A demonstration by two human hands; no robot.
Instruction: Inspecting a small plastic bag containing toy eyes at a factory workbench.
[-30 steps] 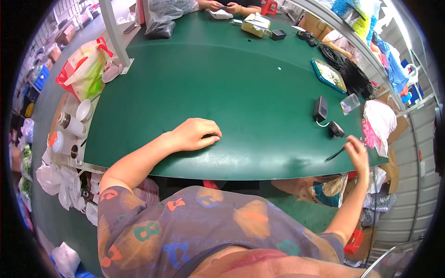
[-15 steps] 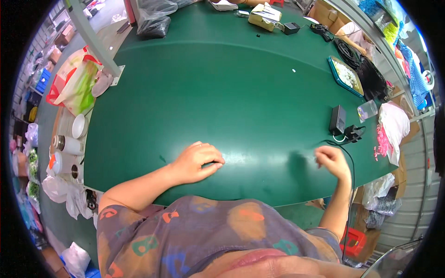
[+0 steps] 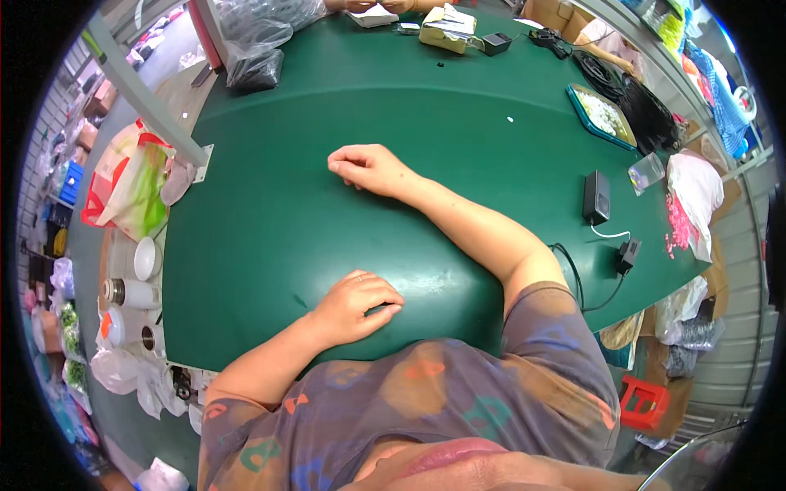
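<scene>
I lean over a green table (image 3: 458, 106). My left hand (image 3: 356, 304) rests palm down near the table's front edge, its fingers loosely curled and nothing in it. My right arm stretches across the table toward the left, and my right hand (image 3: 368, 168) lies near the middle with fingertips curled down onto the surface. I see nothing held in it. A black power adapter (image 3: 596, 196) and a small black plug (image 3: 629, 252) on a white lead lie by the right edge, behind my right elbow. A thin black cable (image 3: 577, 282) loops beside my upper arm.
A teal tray of small white parts (image 3: 602, 114) and a bundle of black cables (image 3: 643, 106) sit at the far right. Plastic bags (image 3: 254, 37), a cardboard box (image 3: 446, 29) and another person's hands (image 3: 360, 6) are at the far end. A red-and-green bag (image 3: 135, 184) and white cups (image 3: 147, 258) stand left.
My right hand has left the cable at the right edge and swung across to the table's middle left. My left hand has stayed near the front edge.
</scene>
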